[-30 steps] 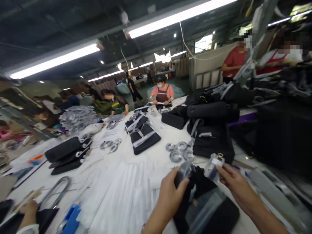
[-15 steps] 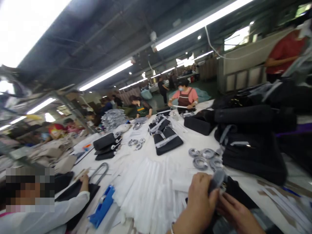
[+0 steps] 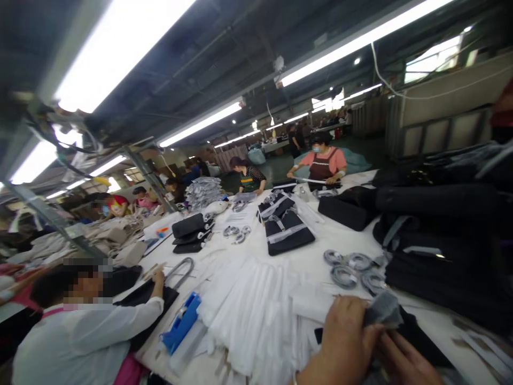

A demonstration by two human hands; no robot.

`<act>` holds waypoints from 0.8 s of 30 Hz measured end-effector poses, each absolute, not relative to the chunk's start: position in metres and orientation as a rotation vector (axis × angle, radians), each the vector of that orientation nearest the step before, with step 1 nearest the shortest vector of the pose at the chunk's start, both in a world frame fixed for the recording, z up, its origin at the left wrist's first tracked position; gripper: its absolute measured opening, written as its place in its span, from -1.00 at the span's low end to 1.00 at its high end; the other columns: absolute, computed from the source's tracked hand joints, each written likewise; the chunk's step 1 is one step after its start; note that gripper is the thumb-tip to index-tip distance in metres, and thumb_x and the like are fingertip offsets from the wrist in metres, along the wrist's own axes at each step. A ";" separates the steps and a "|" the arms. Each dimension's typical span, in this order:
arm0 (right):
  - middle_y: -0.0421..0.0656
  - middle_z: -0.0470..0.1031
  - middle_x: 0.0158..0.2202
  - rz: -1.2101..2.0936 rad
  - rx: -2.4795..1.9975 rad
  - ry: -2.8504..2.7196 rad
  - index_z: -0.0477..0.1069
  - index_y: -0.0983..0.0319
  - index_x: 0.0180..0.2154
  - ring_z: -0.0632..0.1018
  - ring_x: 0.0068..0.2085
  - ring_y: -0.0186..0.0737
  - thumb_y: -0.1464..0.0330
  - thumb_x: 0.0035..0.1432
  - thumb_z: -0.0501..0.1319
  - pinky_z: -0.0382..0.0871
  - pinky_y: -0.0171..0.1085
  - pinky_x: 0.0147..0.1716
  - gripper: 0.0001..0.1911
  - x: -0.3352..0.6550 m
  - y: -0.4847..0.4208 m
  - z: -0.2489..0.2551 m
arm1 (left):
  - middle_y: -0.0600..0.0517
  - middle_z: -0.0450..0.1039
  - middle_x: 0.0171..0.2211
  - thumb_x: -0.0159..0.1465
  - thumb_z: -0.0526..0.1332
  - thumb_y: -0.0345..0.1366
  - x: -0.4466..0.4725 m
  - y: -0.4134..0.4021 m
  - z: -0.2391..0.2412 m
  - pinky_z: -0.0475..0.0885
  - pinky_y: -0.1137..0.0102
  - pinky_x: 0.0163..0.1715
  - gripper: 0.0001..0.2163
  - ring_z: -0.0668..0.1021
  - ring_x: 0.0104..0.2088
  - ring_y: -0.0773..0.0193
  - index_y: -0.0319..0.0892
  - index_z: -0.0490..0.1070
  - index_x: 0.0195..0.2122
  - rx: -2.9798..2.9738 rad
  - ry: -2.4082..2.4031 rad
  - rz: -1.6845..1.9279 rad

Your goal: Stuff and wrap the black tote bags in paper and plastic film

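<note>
At the lower right my left hand [image 3: 345, 334] is closed, thumb and fingers pinching a grey strip in clear plastic film [image 3: 383, 310] that sticks up above the grip. My right hand [image 3: 409, 359] meets it from the right, its fingers bent at the lower end of the strip; its fingertips are partly hidden. Beneath both hands lies black fabric [image 3: 427, 342]. Several coiled straps wrapped in film [image 3: 343, 276] rest just beyond my hands. To the left a wide fan of white strips [image 3: 248, 315] covers the table.
A blue tape dispenser [image 3: 181, 323] stands left of the white strips. A co-worker in a white shirt [image 3: 92, 342] handles black fabric at the left. Black bags [image 3: 290, 235] lie mid-table, with a large black pile [image 3: 449, 267] at right. Other people work across the white table [image 3: 216, 267].
My view has swung left, so the table's contents sit further right and more of the co-worker shows. The grey strip between my hands has turned, its flat end now pointing up and right.
</note>
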State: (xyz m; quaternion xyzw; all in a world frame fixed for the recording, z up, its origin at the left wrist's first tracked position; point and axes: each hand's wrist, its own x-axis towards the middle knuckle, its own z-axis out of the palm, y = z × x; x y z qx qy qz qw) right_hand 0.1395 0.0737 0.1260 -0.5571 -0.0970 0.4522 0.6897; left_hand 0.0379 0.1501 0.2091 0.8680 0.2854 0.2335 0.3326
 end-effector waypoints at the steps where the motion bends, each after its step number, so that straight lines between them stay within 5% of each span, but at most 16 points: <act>1: -0.06 0.60 -0.09 0.996 -1.196 -0.221 0.56 0.12 -0.11 0.55 -0.01 0.14 0.01 -0.18 0.44 0.55 -0.09 -0.11 -0.43 0.135 0.070 0.137 | -0.08 0.45 -0.02 0.30 0.20 -0.30 0.037 0.150 0.210 0.38 0.19 0.05 -0.71 0.45 0.00 0.08 -0.15 0.38 0.04 2.291 0.747 0.613; 10: -0.09 0.57 -0.10 0.966 -0.914 -0.259 0.57 0.18 -0.17 0.54 -0.06 -0.09 0.11 0.10 0.36 0.45 -0.18 -0.05 -0.66 0.120 0.069 0.185 | -0.13 0.46 0.01 0.35 0.12 -0.37 0.039 0.157 0.205 0.41 0.12 0.06 -0.70 0.48 0.02 0.10 -0.21 0.30 0.11 2.457 0.761 0.594; 24: -0.13 0.58 -0.23 0.914 -1.082 -0.200 0.59 0.19 -0.23 0.51 -0.18 -0.14 0.00 0.02 0.36 0.42 -0.23 -0.15 -0.58 0.118 0.076 0.177 | -0.09 0.41 0.15 0.37 0.09 -0.32 0.028 0.154 0.197 0.40 0.18 0.17 -0.62 0.45 0.14 0.14 -0.13 0.29 0.21 2.364 0.627 0.595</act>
